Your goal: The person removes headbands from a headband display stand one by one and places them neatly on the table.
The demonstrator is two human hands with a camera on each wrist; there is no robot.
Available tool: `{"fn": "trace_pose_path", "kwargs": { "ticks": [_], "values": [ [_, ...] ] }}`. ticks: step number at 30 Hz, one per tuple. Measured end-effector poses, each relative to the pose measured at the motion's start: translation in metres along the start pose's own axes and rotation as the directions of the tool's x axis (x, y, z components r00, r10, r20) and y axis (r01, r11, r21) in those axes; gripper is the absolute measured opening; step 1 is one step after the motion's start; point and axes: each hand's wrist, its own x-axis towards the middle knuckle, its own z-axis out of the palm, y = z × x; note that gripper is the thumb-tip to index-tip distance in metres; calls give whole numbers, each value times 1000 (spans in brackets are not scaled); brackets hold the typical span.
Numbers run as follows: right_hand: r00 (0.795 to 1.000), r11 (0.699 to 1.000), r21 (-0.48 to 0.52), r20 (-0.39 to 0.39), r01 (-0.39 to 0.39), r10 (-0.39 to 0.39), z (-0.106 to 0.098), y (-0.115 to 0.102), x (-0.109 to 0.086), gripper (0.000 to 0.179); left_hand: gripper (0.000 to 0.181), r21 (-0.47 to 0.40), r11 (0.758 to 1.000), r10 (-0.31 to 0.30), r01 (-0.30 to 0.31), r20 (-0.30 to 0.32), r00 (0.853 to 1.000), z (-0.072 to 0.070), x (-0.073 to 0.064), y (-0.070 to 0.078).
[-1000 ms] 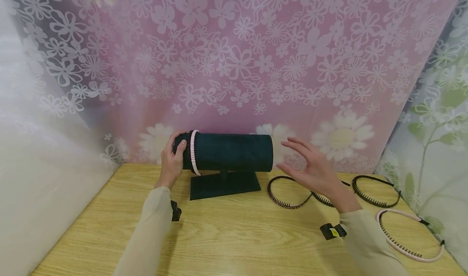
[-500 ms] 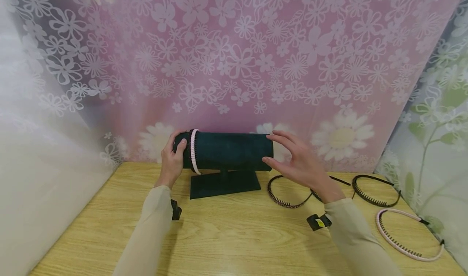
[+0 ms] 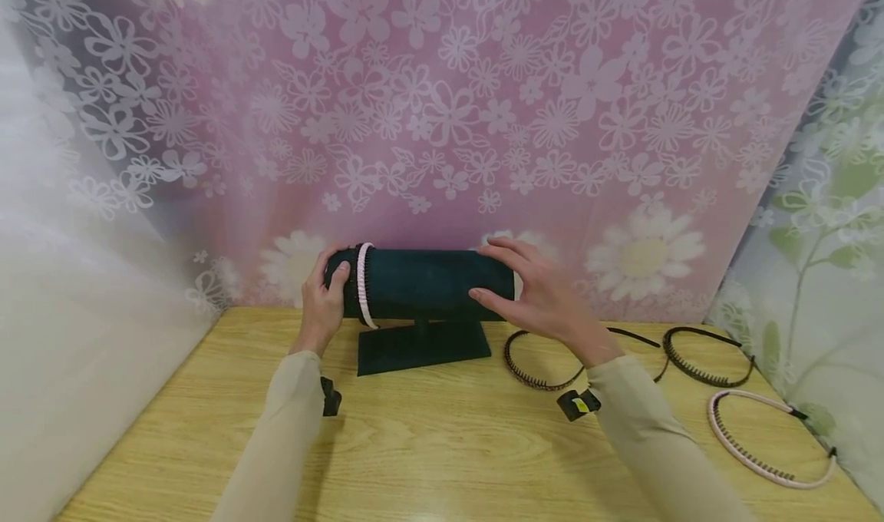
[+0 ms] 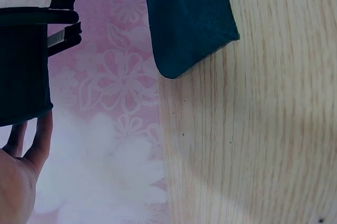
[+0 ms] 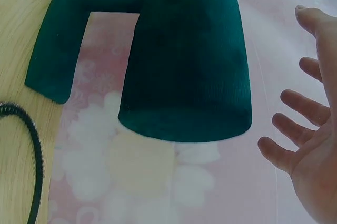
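Observation:
A dark green velvet headband display stand (image 3: pixel 428 284), a horizontal roll on a flat base, stands on the table. My left hand (image 3: pixel 323 303) grips the roll's left end, thumb in front and fingers behind it. Close to that thumb, a pink headband (image 3: pixel 362 284) and a black headband (image 3: pixel 355 295) sit round the roll. My right hand (image 3: pixel 542 295) is at the roll's right end, fingers and thumb spread and holding nothing. In the right wrist view, its relaxed fingers (image 5: pixel 300 108) show beside the roll (image 5: pixel 189 71) with a gap between.
On the wooden table (image 3: pixel 428 445), a dark toothed headband (image 3: pixel 528 380) lies below my right hand, beside another partly hidden by the wrist. Farther right are a black headband (image 3: pixel 697 372) and a pink headband (image 3: pixel 753 468). A pink floral curtain (image 3: pixel 442 123) hangs behind.
My right hand has moved left, from beside the stand's right end to over that end of the roll. My left hand has kept its grip on the other end.

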Motion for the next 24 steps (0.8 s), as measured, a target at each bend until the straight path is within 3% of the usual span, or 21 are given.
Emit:
{"fn": "trace_pose_path", "kwargs": {
  "ticks": [15, 24],
  "values": [
    [996, 995, 53, 30, 85, -87, 22, -23, 31, 62, 44, -6, 1000, 8, -8, -1, 1000, 0, 0, -2],
    [995, 996, 78, 88, 41, -48, 36, -28, 46, 60, 44, -12, 1000, 5, -5, 6, 1000, 0, 1, -1]
  ]
}}
